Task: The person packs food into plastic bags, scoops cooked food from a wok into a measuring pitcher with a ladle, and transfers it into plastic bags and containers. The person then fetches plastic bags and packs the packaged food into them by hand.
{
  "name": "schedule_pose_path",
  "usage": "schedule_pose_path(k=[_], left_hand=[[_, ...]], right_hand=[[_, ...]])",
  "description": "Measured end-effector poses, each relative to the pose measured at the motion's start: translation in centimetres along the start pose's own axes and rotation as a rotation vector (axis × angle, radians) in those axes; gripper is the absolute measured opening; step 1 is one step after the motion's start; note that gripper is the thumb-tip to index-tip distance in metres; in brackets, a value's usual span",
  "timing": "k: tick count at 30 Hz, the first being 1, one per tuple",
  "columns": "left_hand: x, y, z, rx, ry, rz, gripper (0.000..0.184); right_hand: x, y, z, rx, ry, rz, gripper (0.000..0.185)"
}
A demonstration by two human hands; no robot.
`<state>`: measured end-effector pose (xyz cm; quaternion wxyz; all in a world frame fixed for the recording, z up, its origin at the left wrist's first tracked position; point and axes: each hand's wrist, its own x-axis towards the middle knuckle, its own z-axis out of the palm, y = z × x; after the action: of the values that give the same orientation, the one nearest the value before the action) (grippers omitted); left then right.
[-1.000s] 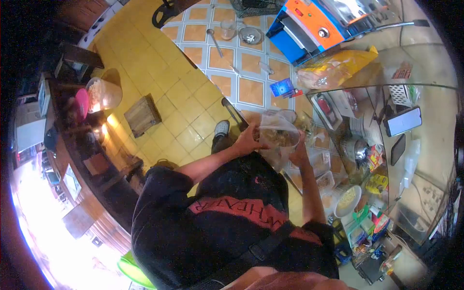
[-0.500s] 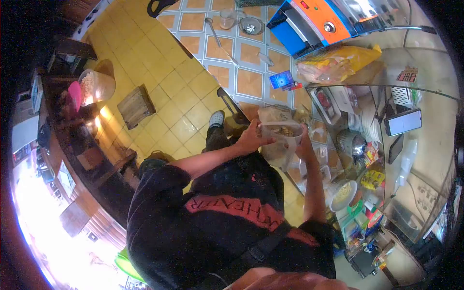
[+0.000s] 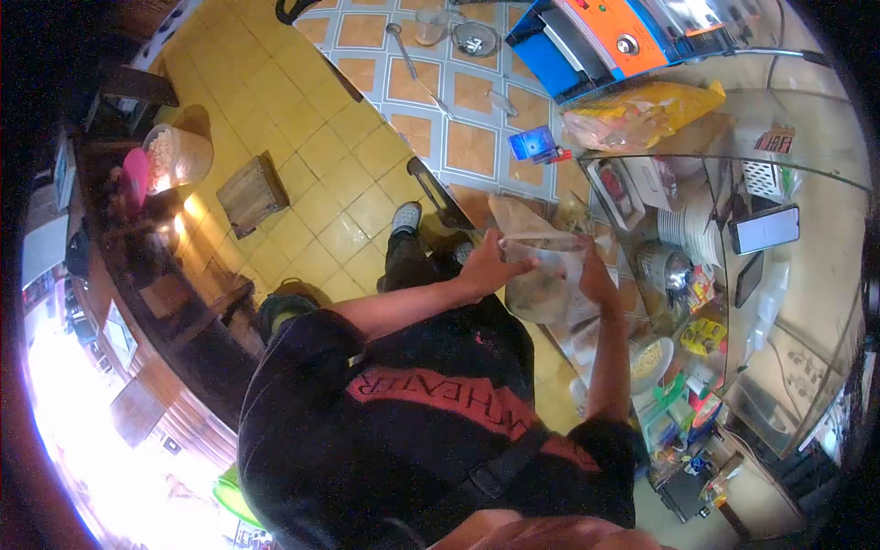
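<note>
One clear plastic bag (image 3: 539,298) is hanging between two bare hands, right over the near edge of the counter (image 3: 468,163). Left hand (image 3: 489,267) is pinching the left side of the bag near the top, thumb lying across the plastic, and right hand (image 3: 598,275) is gripping the opposite side with its fingers curled in. So yeah, both are closed on plastic. A pale flap is sticking up past the fingers, and I can't really tell what's inside, it's too hazy.

Further along the tile-patterned counter, a blue packet (image 3: 533,144) is lying near a yellow plastic bag (image 3: 665,115), and an orange and blue machine (image 3: 600,50) is standing behind that. A long spoon (image 3: 403,53) is resting toward the far end, with a clear cup (image 3: 429,27) and a small dish (image 3: 492,41) sitting nearby.

Over on the right, a stack of white plates (image 3: 689,236) is sitting behind glass, and a phone (image 3: 766,229) is showing a lit screen just beside it. Off to the left, a low wooden stool (image 3: 252,195) is standing on yellow floor tiles (image 3: 325,160), and a bucket (image 3: 195,160) is holding pale chunks.
</note>
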<state>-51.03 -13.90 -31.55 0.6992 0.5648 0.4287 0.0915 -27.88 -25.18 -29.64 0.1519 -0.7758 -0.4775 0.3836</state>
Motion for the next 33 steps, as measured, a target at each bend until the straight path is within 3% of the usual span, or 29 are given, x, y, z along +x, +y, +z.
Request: schedule_pose_path(k=[3, 7, 12, 15, 18, 21, 23, 27, 30, 33], left_hand=[[-0.3, 1.2, 0.0, 0.021, -0.027, -0.059, 0.083], [-0.5, 2.3, -0.2, 0.035, -0.017, -0.076, 0.085], [0.0, 3.4, -0.6, 0.095, -0.038, -0.105, 0.082], [0.5, 3.0, -0.4, 0.042, -0.013, -0.088, 0.081], [1.6, 0.4, 0.7, 0.002, -0.023, -0.092, 0.093], [1.7, 0.1, 0.8, -0.057, 0.014, -0.039, 0.08], [1.7, 2.1, -0.1, -0.012, -0.057, -0.15, 0.097], [1.3, 3.9, -1.0, -0.016, -0.077, -0.146, 0.097], [3.2, 1.9, -0.4, 0.047, -0.064, -0.167, 0.096], [3.7, 1.8, -0.9, 0.097, -0.174, -0.209, 0.098]], right_hand=[[-0.5, -4.3, -1.9, 0.026, -0.059, 0.045, 0.082], [0.0, -4.2, -2.8, 0.004, -0.117, 0.0, 0.079], [0.9, -3.8, -3.4, 0.111, -0.216, 0.166, 0.073], [1.3, -4.2, -3.8, 0.045, -0.181, 0.066, 0.063], [1.6, -4.2, -4.0, 0.04, -0.212, 0.123, 0.067], [2.9, 0.8, -3.0, 0.055, -0.226, 0.093, 0.06], [2.3, -2.8, -3.9, 0.107, -0.223, 0.098, 0.057], [2.2, -8.2, -5.7, 0.201, -0.335, 0.195, 0.055], [3.0, -6.0, -4.6, 0.272, -0.282, 0.018, 0.057], [3.5, -4.7, -4.3, 0.313, -0.281, 0.11, 0.058]])
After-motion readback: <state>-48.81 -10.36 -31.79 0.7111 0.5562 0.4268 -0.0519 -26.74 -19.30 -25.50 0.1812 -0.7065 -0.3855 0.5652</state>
